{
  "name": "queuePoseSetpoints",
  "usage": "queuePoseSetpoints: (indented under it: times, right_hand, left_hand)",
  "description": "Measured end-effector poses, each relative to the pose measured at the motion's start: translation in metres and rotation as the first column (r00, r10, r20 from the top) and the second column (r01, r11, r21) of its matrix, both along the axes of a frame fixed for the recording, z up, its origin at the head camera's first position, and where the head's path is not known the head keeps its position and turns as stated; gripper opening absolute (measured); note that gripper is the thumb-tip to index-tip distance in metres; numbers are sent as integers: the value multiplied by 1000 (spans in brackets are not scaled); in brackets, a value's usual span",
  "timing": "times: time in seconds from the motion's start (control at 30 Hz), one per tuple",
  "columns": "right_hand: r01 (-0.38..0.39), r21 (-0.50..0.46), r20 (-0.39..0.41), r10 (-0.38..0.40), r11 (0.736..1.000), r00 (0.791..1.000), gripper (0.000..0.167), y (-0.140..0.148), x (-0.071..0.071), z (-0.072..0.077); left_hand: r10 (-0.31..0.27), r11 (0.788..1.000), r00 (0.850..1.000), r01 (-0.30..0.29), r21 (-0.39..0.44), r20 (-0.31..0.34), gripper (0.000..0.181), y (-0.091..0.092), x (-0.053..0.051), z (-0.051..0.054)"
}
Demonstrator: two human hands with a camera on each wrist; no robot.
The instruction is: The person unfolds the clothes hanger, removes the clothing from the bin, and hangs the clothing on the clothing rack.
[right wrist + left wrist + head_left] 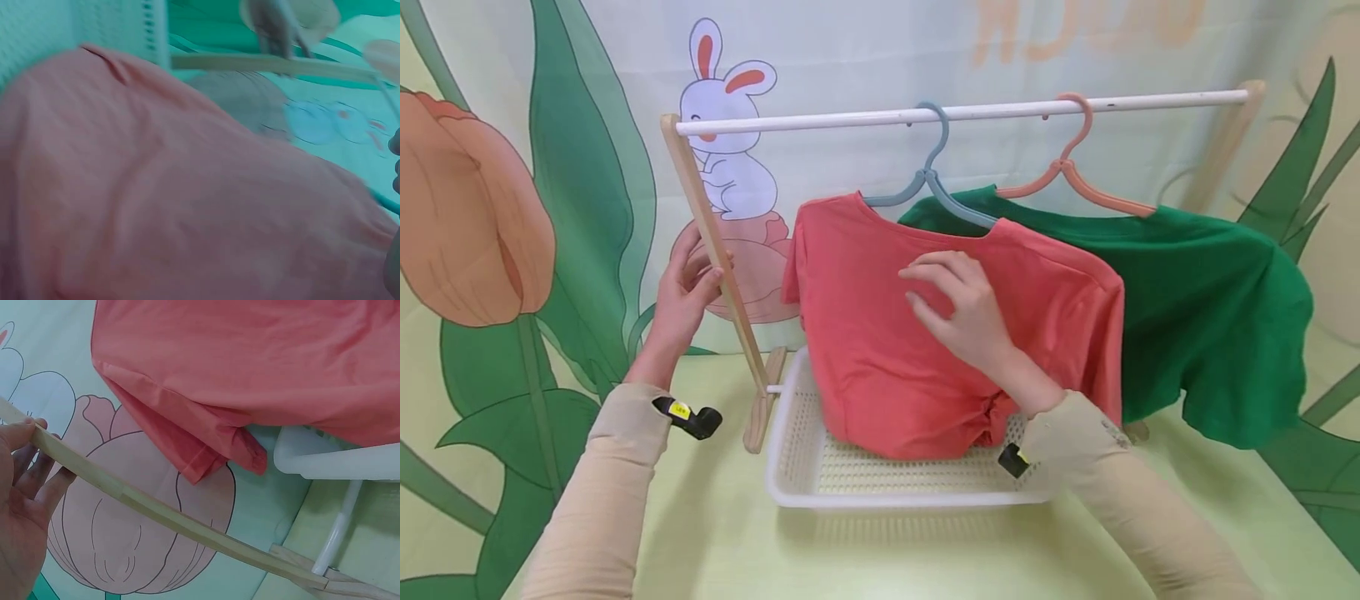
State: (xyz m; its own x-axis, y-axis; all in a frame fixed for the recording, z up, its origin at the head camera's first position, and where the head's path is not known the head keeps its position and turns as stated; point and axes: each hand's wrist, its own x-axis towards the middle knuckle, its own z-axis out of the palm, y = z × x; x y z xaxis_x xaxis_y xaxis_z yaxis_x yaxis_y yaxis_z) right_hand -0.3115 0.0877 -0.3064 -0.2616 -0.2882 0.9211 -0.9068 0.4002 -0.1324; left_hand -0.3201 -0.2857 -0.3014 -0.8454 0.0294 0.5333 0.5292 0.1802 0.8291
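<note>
In the head view a red T-shirt (880, 333) hangs by a blue hanger (931, 158) from the white rail (820, 121) of a clothes rack. Its lower part reaches into a white plastic basket (910, 500). Behind it to the right, a green T-shirt (1217, 308) hangs on an orange hanger (1067, 162). My left hand (683, 287) grips the rack's left wooden post (156, 511), thumb on one side and fingers on the other. In front of the red shirt, my right hand (962, 312) has loosely bent fingers and holds nothing; contact with the cloth cannot be told.
The rack's left wooden foot (762, 417) stands beside the basket on a pale green tabletop (715, 517). A printed cloth backdrop (835, 50) with a rabbit and tulips is behind the rack. The right wooden post (1225, 154) shows at the far right.
</note>
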Motion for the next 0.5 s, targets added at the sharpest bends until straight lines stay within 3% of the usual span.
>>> queuePoseSetpoints:
  times: [0.1,0.3,0.4,0.5]
  right_hand:
    - [-60,47,77,57,997,995,31,-20,-10,-25]
    - [-133,171,230,92,976,969,39,-45,-23,-71]
    - [-181,245,327,94,952,940,43,-53,-23,-86]
    - [-235,329,441,71,915,894,48,-59,-22,-96]
  left_hand:
    - [-11,999,1000,11,32,-1,63,-2,1,-1]
    - [-3,999,1000,4,49,-21,63,-5,-14,-13]
    - [8,999,1000,-8,31,-22,63,-8,-17,-15]
    - [9,1000,1000,-9,22,-22,63,-10,-14,-15]
